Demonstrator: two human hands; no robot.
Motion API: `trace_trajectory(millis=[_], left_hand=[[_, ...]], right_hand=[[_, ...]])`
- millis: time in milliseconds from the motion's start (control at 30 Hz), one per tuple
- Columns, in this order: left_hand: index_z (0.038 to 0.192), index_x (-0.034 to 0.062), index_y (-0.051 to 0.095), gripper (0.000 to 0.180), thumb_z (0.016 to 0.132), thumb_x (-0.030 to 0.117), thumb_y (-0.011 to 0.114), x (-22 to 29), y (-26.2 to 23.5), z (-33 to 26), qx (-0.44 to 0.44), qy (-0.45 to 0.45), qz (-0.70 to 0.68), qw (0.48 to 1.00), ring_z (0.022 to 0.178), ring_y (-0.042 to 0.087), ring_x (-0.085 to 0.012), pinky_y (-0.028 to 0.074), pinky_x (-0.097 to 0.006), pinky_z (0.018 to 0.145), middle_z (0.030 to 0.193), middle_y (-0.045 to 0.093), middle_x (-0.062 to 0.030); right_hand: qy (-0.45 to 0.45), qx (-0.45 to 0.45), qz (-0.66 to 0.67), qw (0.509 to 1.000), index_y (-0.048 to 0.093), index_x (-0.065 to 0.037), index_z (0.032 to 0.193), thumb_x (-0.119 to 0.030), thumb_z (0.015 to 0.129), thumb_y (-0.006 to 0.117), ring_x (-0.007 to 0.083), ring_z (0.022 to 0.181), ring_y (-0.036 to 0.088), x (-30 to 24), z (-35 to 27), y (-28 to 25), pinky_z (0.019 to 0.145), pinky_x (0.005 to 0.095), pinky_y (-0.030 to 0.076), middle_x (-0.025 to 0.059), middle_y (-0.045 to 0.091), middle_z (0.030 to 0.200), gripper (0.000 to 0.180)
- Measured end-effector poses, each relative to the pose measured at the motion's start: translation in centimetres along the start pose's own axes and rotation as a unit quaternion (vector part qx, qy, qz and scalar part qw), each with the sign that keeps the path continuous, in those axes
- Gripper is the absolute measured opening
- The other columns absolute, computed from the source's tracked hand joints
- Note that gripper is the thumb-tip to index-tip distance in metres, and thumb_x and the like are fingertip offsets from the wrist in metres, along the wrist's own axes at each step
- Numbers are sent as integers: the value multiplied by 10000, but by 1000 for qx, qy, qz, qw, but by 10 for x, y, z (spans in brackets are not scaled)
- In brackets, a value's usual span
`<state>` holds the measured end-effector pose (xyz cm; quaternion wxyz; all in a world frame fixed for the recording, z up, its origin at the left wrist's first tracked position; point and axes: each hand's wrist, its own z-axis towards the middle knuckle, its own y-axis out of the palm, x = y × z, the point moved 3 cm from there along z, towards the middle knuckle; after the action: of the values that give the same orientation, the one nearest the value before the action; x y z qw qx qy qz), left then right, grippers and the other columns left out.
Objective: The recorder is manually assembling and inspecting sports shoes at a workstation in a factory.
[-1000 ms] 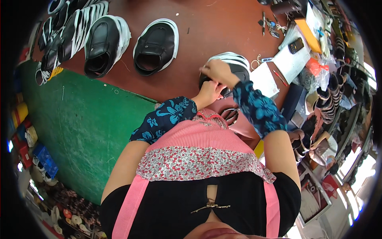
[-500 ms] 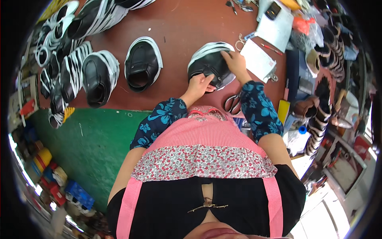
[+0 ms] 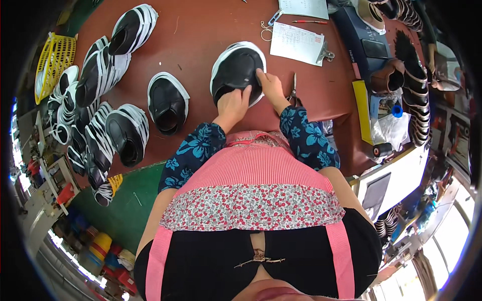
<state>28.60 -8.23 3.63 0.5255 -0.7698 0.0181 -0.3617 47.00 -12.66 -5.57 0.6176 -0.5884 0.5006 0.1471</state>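
Observation:
A black leather shoe upper with a broad white rim lies on the brown tabletop in front of me, its rounded toe end pointing away. My left hand is closed on its near edge, the fingers partly hidden in the opening. On its right edge my right hand grips with the thumb lying on the black leather; the other fingertips are hidden. White layers show along the rim, but I cannot tell whether several uppers are nested there. Just right of my right hand lies a pair of scissors, handles partly covered by the sleeve.
A single black upper lies to the left, beside nested stacks of uppers. Behind these stands a yellow basket. A clipped paper, a red pen and a dark blue box are at the right.
The held upper has turned, so its toe now points away from me. My right hand has shifted from its far right side down to its right edge. The whole view has also shifted.

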Motion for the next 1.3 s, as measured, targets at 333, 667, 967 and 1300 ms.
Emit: trace_trajectory(millis=[333, 667, 967, 1300], left_hand=[[766, -20, 757, 683, 1177, 433, 453, -44, 30, -33, 73, -104, -51, 991, 774, 715, -539, 542, -641, 754, 816, 724, -322], [842, -36, 788, 690, 1177, 468, 455, -54, 28, -19, 56, -110, -122, 985, 864, 721, -532, 532, -625, 815, 859, 744, -305], [842, -1, 804, 723, 1182, 494, 402, -55, 35, -12, 39, -104, -132, 985, 881, 724, -524, 535, -605, 838, 867, 752, -296], [813, -21, 782, 706, 1175, 488, 454, -53, 40, -22, 75, -92, -117, 986, 823, 711, -545, 530, -635, 789, 833, 720, -319]], right_hand=[[-176, 99, -226, 953, 741, -129, 1147, -242, 1060, 587, 385, 767, 734, -49, -45, 35, 625, 526, 595, 143, 756, 913, 209], [-105, 64, -70, 990, 776, -89, 868, -395, 1069, 668, 417, 813, 717, -24, -95, 40, 750, 563, 573, 176, 735, 825, 381], [-135, 117, -143, 974, 760, -82, 835, -332, 1061, 652, 441, 747, 720, -39, -37, 29, 688, 565, 597, 214, 737, 808, 354], [-156, 99, -111, 977, 811, -87, 1013, -294, 1062, 618, 410, 781, 740, -67, -78, 20, 713, 533, 601, 156, 741, 814, 287]])
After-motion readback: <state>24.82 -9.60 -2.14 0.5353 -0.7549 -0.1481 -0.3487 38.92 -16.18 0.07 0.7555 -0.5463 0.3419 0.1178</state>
